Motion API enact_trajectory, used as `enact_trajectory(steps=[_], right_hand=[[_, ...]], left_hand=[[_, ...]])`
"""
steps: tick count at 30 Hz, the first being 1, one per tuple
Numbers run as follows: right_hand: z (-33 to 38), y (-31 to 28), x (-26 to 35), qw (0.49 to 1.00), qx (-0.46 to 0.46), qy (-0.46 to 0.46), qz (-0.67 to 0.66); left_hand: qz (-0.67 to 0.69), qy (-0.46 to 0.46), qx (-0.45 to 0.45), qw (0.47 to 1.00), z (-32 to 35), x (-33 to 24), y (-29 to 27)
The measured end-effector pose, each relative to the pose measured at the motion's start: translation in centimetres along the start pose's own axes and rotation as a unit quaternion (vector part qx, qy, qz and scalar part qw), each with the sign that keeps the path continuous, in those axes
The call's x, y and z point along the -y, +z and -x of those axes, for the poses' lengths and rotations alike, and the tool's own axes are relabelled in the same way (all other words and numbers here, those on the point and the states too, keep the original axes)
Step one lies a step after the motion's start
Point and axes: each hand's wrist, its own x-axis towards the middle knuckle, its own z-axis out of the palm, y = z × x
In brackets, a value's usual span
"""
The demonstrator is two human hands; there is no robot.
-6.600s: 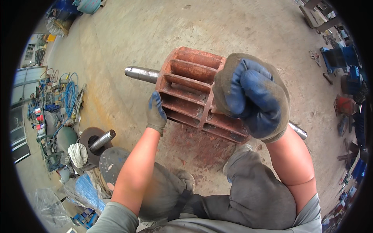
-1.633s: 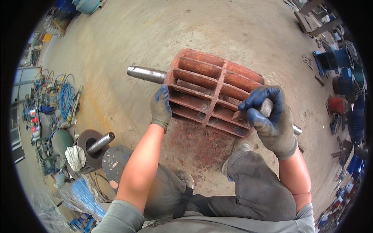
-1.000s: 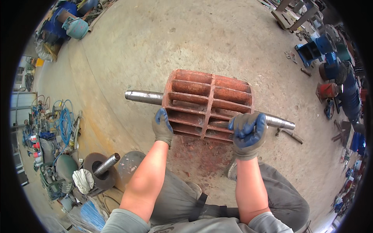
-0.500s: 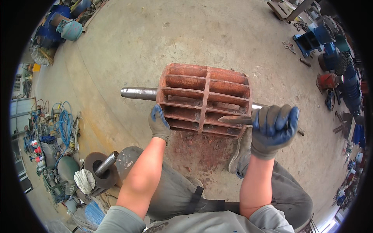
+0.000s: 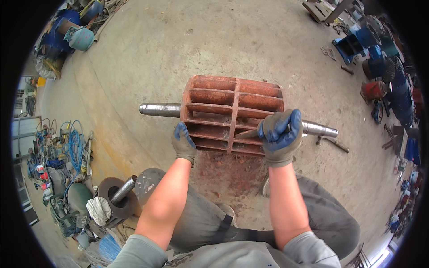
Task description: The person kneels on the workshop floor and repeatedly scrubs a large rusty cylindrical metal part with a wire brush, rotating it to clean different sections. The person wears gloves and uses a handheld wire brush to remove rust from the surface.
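Observation:
A rust-red ribbed metal rotor (image 5: 235, 100) lies on its side on the floor in front of me, with deep pockets between its ribs. A bare steel shaft (image 5: 160, 109) sticks out of both its ends. My left hand (image 5: 183, 142), in a grey and blue glove, grips the rotor's near left rim; some fingertips are hidden behind it. My right hand (image 5: 281, 136), gloved alike, is closed round a pointed flat metal bar (image 5: 247, 133). The bar's tip points left, inside a near pocket beside the middle rib. Most of the bar is hidden by the fist.
A hammer (image 5: 333, 144) lies on the floor beyond the right shaft end. Left of my knee stand a thick metal ring (image 5: 107, 190) with a shaft through it and a white rag (image 5: 98, 211). Hoses and a teal gas cylinder (image 5: 80, 39) line the left; blue machine parts (image 5: 351, 48) line the right.
My right hand has moved left with the bar, bringing the tip to the middle rib and uncovering the right shaft end and the hammer. My left hand stays on the rim.

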Motion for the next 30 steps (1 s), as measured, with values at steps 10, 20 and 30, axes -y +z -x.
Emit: enact_trajectory(steps=[10,20,30], right_hand=[[1.0,-0.5,0.2,1.0,0.009,-0.005,0.01],[2.4,0.0,-1.0,0.999,0.001,-0.012,0.047],[0.1,-1.1,0.3,0.999,-0.043,-0.016,0.0]], left_hand=[[0.118,-0.033,0.003,0.993,-0.4,0.6,0.0],[-0.022,0.0,0.007,1.0,-0.9,0.6,-0.3],[-0.087,-0.01,0.027,0.996,-0.8,-0.9,-0.4]])
